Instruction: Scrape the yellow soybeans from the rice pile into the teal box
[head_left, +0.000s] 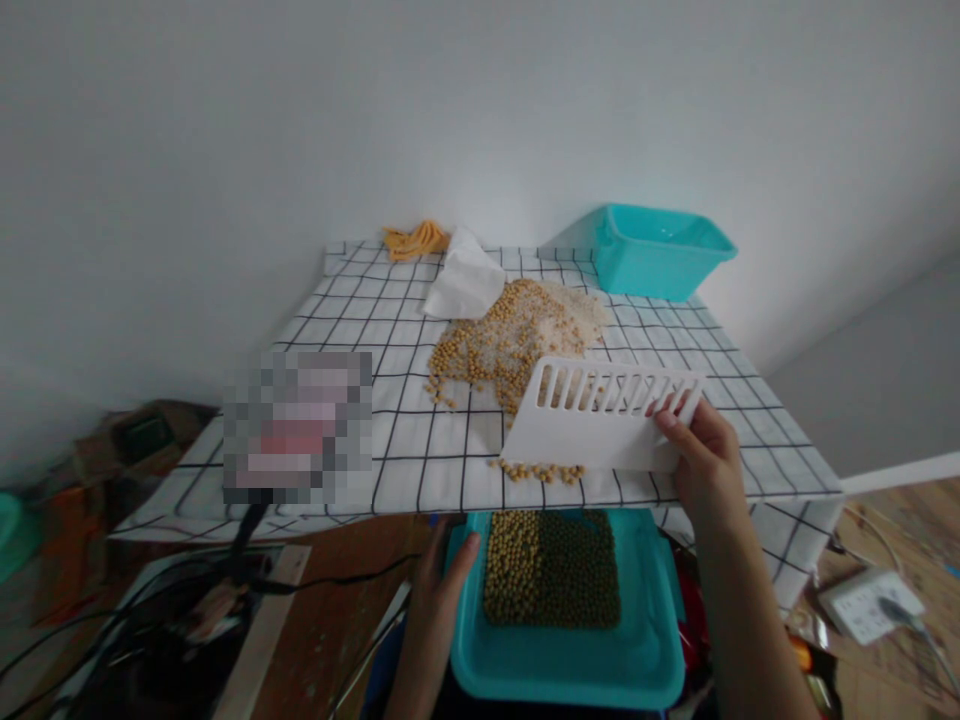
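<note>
My right hand grips the right end of a white slotted plastic scraper that stands on its edge on the checked tablecloth. A short row of soybeans lies in front of the scraper near the table's front edge. Behind it spreads a pile of soybeans mixed with rice. My left hand holds the left rim of a teal tray just below the table edge. The tray holds soybeans and darker green beans.
A teal tub stands at the back right corner. A white cloth and orange strands lie at the back. A blurred patch covers the left of the table. Cables and a power strip lie on the floor.
</note>
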